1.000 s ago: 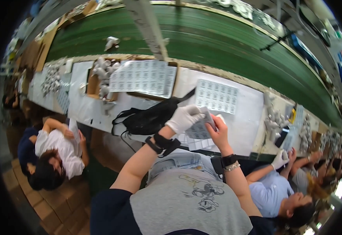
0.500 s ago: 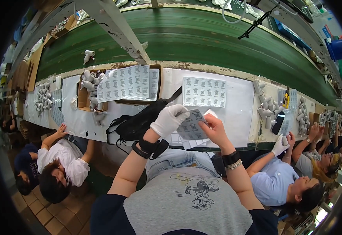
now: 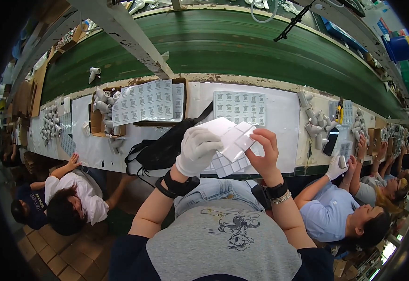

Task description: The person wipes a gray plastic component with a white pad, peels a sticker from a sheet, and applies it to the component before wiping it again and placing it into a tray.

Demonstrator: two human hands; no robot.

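Note:
A sticker sheet [image 3: 220, 130] is held between my hands above the near edge of the table. Its plain white side faces up, and the right part is marked off into squares. My left hand [image 3: 198, 149], in a white glove, pinches it at the left. My bare right hand [image 3: 264, 151] grips its right edge with thumb and fingers. Below, more white sheets with square outlines [image 3: 223, 166] lie at the table's edge, partly hidden. Just beyond my hands a stack of printed sticker sheets [image 3: 240, 107] rests on white paper.
A black bag [image 3: 160, 149] lies left of my hands. Behind it, a carton [image 3: 181, 84] carries printed sheets, beside a box of white plastic fittings [image 3: 102, 106]. At right are more fittings [image 3: 314, 122], pliers [image 3: 339, 111] and a phone [image 3: 331, 141]. Co-workers sit on both sides; a green conveyor [image 3: 223, 47] runs behind.
The sheet in my hands has turned from its printed grey side to its white back. My right hand has shifted slightly right and up. The view has moved a little.

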